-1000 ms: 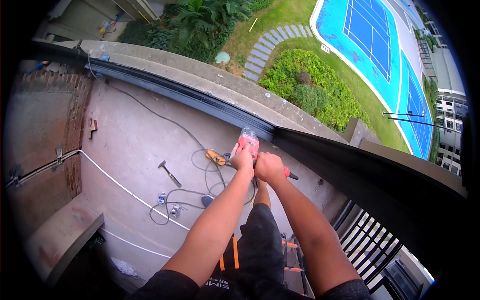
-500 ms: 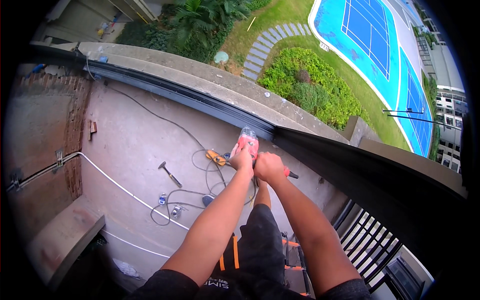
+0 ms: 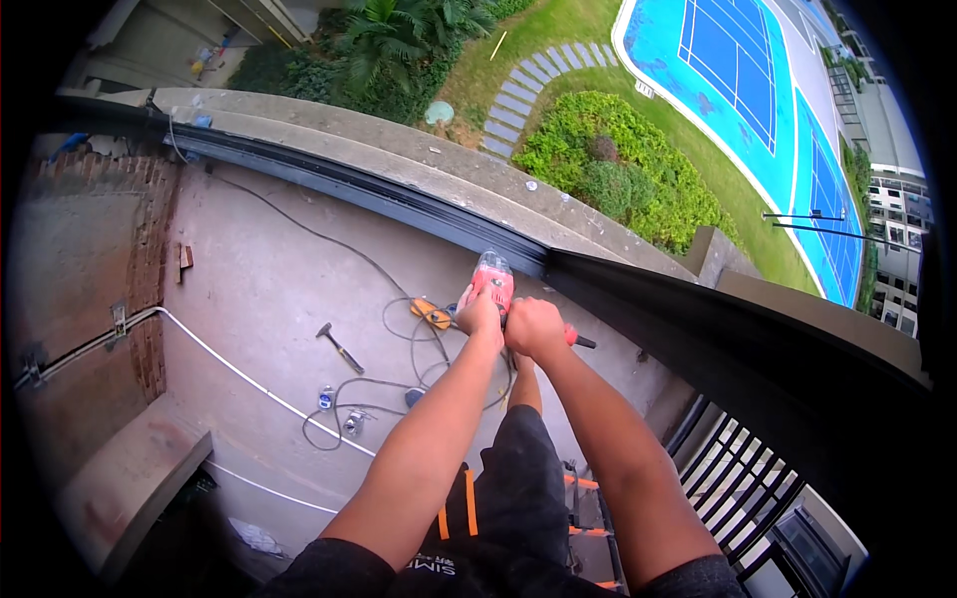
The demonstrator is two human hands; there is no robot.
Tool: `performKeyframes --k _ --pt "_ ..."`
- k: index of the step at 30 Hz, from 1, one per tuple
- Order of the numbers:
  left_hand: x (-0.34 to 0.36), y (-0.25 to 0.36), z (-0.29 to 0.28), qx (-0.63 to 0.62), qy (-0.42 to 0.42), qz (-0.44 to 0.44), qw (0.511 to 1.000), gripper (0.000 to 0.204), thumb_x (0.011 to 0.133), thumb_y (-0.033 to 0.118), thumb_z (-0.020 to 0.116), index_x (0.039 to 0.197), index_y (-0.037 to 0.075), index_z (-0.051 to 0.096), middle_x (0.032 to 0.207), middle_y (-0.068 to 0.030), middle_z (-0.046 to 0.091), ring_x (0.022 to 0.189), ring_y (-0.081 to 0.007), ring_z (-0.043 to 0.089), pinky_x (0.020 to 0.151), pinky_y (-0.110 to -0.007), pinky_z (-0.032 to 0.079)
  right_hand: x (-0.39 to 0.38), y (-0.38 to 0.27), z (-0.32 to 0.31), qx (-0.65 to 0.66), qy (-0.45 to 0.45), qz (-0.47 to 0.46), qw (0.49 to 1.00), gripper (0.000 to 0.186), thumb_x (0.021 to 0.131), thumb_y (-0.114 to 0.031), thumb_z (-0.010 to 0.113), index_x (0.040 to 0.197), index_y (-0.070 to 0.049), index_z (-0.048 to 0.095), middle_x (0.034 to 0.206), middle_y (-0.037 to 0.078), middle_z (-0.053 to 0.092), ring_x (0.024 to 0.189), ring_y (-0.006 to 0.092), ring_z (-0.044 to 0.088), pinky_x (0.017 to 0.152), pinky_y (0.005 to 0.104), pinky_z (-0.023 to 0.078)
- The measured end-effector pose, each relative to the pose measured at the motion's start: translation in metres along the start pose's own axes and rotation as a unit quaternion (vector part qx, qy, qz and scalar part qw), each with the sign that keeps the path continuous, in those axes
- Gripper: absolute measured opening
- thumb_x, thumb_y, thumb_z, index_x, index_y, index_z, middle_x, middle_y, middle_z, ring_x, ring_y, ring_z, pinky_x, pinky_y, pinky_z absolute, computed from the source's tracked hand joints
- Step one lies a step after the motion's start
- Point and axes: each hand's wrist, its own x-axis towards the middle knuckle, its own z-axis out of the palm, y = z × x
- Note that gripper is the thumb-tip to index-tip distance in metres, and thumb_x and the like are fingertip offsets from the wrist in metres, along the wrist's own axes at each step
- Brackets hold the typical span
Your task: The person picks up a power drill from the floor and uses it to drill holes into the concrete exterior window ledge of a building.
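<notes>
The left hand (image 3: 478,313) wraps the red power tool (image 3: 495,283), the right hand (image 3: 535,328) clenched behind; its front sits at the metal rail's (image 3: 389,211) inner edge. Apparently working there, it calls for steady bracing.

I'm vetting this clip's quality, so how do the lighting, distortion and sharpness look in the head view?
Head view: soft daylight, no hard shadows on the floor; head view: the concrete ledge bows, with black fisheye corners; head view: left hand, right hand and red power tool look reasonably clear, distant buildings less so.
</notes>
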Motion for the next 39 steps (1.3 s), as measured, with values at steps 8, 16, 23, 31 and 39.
performKeyframes --k 8,16,23,31,39 --pt "0.002 0.001 0.005 0.003 0.012 0.006 1.000 0.049 0.092 0.011 0.079 0.138 -0.004 0.068 0.137 -0.0157 0.072 0.123 -0.0256 0.070 0.106 -0.038 0.055 0.002 -0.002 -0.006 0.001 -0.013 0.009 1.000 0.026 0.086 -0.020 0.064 0.094 -0.004 0.082 0.104 0.022 0.081 0.098 0.0368 0.079 0.087 0.0474 0.063" --pt "0.024 0.006 -0.008 -0.016 -0.017 -0.003 1.000 0.053 0.091 0.009 0.080 0.140 -0.005 0.066 0.140 -0.0163 0.070 0.123 -0.0256 0.070 0.105 -0.038 0.056 0.010 -0.005 0.010 0.045 0.049 -0.034 0.997 0.026 0.082 -0.025 0.068 0.088 -0.002 0.077 0.093 0.024 0.078 0.090 0.0409 0.078 0.081 0.0495 0.063" --pt "0.006 0.005 -0.017 0.071 -0.021 0.006 0.997 0.053 0.095 0.010 0.078 0.144 -0.005 0.064 0.134 -0.0135 0.072 0.115 -0.0224 0.071 0.099 -0.037 0.058 -0.001 0.000 0.037 0.106 0.034 0.025 0.994 0.027 0.081 -0.025 0.069 0.089 0.000 0.077 0.094 0.026 0.078 0.092 0.0423 0.078 0.082 0.0510 0.063" --pt "0.020 -0.002 -0.008 0.033 -0.012 0.013 0.999 0.042 0.100 0.012 0.074 0.138 -0.004 0.067 0.124 -0.0121 0.074 0.104 -0.0215 0.075 0.089 -0.039 0.062 0.010 0.005 0.013 0.092 -0.002 -0.001 0.996 0.026 0.080 -0.021 0.069 0.091 -0.001 0.081 0.097 0.024 0.079 0.094 0.0401 0.079 0.084 0.0485 0.064" --pt "0.000 0.016 0.006 -0.020 -0.029 -0.075 0.997 0.037 0.101 0.019 0.072 0.132 -0.001 0.071 0.119 -0.0104 0.075 0.096 -0.0227 0.075 0.084 -0.038 0.062 0.015 0.005 -0.026 0.028 -0.070 -0.017 0.997 0.027 0.086 -0.022 0.069 0.100 -0.005 0.083 0.109 0.018 0.081 0.100 0.0340 0.080 0.087 0.0445 0.063"
